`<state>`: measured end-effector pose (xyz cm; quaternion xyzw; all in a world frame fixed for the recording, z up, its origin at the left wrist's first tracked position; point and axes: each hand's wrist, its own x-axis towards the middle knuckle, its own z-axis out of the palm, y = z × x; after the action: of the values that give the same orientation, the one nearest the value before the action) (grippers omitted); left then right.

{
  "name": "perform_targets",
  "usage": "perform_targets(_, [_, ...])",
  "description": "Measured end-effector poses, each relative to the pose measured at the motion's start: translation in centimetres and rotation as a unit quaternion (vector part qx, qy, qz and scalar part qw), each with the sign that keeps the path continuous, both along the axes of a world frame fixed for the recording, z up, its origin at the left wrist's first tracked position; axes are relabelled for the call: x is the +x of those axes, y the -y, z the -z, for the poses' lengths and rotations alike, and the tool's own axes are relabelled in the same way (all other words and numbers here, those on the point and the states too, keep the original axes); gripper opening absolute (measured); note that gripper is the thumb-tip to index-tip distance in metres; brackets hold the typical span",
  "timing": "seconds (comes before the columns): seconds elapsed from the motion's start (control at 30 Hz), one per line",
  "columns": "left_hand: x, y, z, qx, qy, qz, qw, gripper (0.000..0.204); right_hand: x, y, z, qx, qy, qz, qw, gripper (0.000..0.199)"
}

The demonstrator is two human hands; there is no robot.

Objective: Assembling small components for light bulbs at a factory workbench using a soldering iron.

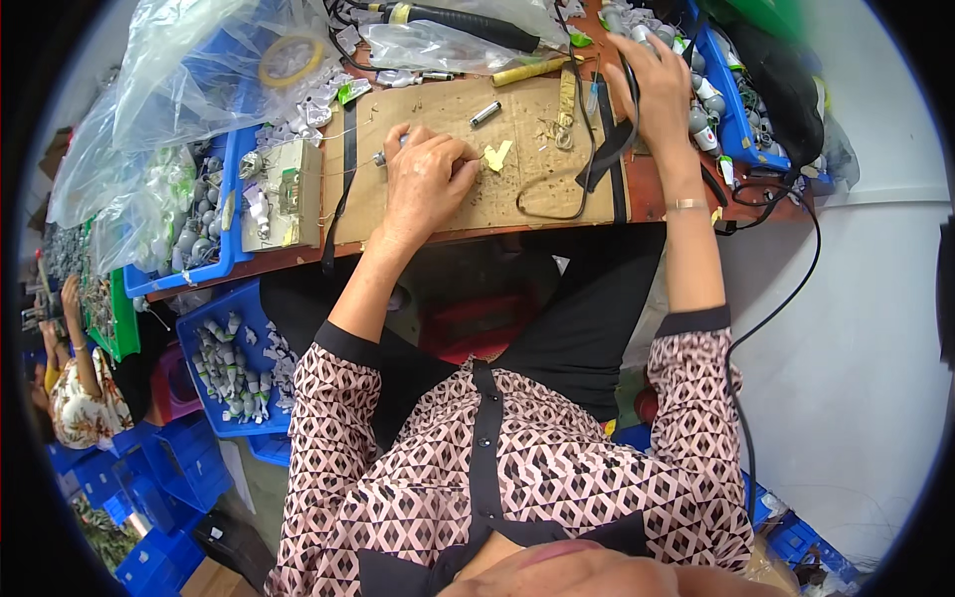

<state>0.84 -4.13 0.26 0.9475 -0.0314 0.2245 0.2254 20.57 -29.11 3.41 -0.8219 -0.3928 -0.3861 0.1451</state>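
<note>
My left hand [423,184] rests over the cardboard sheet [398,109] with its fingers curled. A small grey cylindrical part [380,157] shows at its fingertips. To its right lie a short silver metal cylinder [484,114] and a torn piece of pale yellow tape [497,155]. My right hand [657,95] reaches to the far right, fingers stretched out over small white and grey parts beside a blue tray [738,124]. A black cable [557,216] loops across the cardboard and passes by its thumb.
A box with a small circuit board [292,187] stands left of the cardboard, beside another blue tray [237,174] of grey parts. Plastic bags [179,90] and a tape roll [290,61] lie far left. A black-handled tool [473,27] lies at the back. Another person's arm [80,318] shows at left.
</note>
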Motion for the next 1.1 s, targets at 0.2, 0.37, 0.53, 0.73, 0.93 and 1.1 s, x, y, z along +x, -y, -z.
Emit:
perform_targets(0.2, [0.2, 0.2, -0.2, -0.001, -0.004, 0.004, 1.000, 0.009, 8.2, -2.2, 1.7, -0.078, -0.056, 0.048, 0.994, 0.041])
perform_targets(0.37, [-0.2, -0.3, 0.0, -0.003, -0.006, 0.001, 1.000, 0.009, 8.8, -3.8, 1.7, -0.146, -0.092, 0.081, 0.982, 0.040])
perform_targets(0.53, [0.1, -0.2, 0.1, -0.008, -0.003, 0.009, 1.000, 0.009, 8.6, -2.3, 2.7, 0.059, -0.127, -0.101, 0.985, 0.041])
perform_targets(0.73, [-0.1, -0.3, -0.2, -0.006, 0.003, 0.012, 1.000, 0.010, -2.7, -4.0, 0.6, 0.044, -0.075, -0.112, 0.990, 0.024])
perform_targets(0.93, [0.0, -0.5, 0.3, -0.006, 0.007, 0.020, 1.000, 0.008, -10.7, -3.9, 2.0, 0.032, -0.209, -0.157, 0.965, 0.017])
perform_targets(1.1, [-0.2, -0.5, 0.6, -0.010, 0.032, 0.013, 0.999, 0.007, -11.8, -5.6, 3.2, 0.000, -0.235, -0.185, 0.954, 0.015])
